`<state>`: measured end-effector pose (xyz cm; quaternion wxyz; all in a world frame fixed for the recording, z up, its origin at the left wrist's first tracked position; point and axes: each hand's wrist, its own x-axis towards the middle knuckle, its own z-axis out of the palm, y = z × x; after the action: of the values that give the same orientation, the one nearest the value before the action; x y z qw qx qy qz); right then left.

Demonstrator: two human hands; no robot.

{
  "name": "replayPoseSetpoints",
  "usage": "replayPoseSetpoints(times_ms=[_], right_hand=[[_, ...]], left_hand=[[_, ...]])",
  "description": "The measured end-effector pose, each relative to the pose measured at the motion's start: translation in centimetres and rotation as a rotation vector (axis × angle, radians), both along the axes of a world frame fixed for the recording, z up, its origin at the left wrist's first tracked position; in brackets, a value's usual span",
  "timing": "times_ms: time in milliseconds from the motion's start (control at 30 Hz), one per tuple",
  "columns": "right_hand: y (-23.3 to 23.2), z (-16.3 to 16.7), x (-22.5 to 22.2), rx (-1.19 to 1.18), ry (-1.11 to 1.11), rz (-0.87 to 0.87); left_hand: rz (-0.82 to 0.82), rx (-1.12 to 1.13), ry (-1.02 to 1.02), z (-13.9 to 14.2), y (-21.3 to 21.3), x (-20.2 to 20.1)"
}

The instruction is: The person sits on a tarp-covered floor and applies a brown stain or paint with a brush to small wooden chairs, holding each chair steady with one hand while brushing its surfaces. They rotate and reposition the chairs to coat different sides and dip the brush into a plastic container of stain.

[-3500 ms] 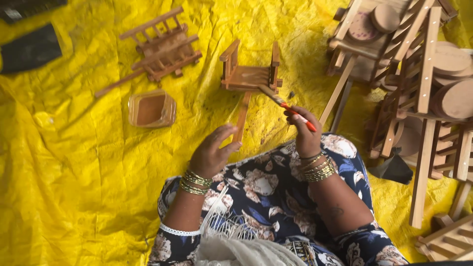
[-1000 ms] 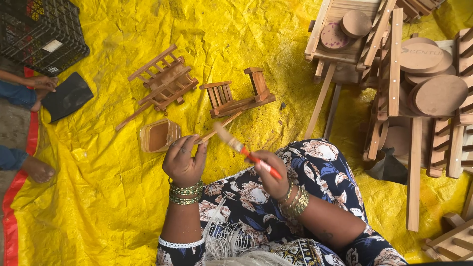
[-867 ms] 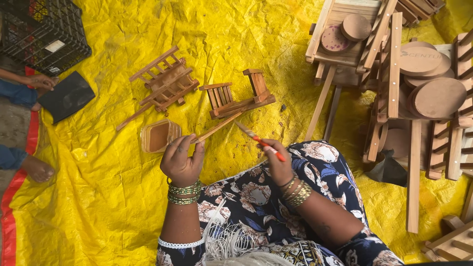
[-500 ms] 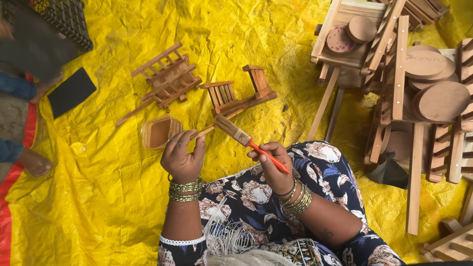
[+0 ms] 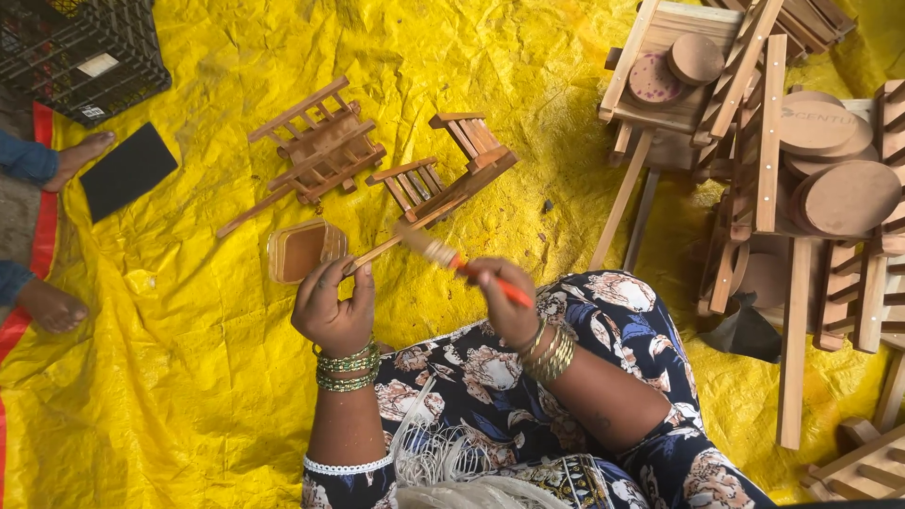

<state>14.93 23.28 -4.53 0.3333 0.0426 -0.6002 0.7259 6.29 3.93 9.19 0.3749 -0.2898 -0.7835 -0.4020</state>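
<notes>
My left hand (image 5: 332, 307) grips the long handle stick of a small wooden toy cart (image 5: 443, 184) that lies on the yellow sheet (image 5: 170, 396). My right hand (image 5: 504, 297) holds a paintbrush (image 5: 462, 266) with a red handle, its bristles touching the stick near the cart. A square tub of brown paint (image 5: 304, 250) sits just left of my left hand. A second, similar wooden cart (image 5: 311, 151) lies farther back to the left.
Stacks of bare wooden frames, slats and round discs (image 5: 801, 170) crowd the right side. A black crate (image 5: 80, 52) stands at the top left, with a black flat pad (image 5: 127, 172) beside it. Another person's bare feet (image 5: 57, 306) rest at the left edge.
The view shifted from the earlier work on the cart's body. My left hand has taken hold of the cart's stick, and the brush in my right hand has moved onto it.
</notes>
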Motion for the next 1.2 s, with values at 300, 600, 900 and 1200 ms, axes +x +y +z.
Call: replayPoseSetpoints(times_ms=[300, 600, 900, 1200], right_hand=[[1.4, -5.0, -4.7, -0.095, -0.315, -0.208], [-1.5, -4.2, -1.8, -0.188, -0.054, -0.07], [3.5, -0.4, -2.0, 0.176, -0.238, -0.351], [9.0, 6.7, 1.0, 0.931, 0.254, -0.356]], left_hand=[[-0.011, 0.058, -0.023, -0.9, -0.4, 0.3], [-0.048, 0.029, 0.02, 0.6, 1.4, -1.7], [-0.218, -0.119, -0.032, 6.2, 8.2, -5.3], [-0.307, -0.357, -0.071, 9.8, 14.4, -7.8]])
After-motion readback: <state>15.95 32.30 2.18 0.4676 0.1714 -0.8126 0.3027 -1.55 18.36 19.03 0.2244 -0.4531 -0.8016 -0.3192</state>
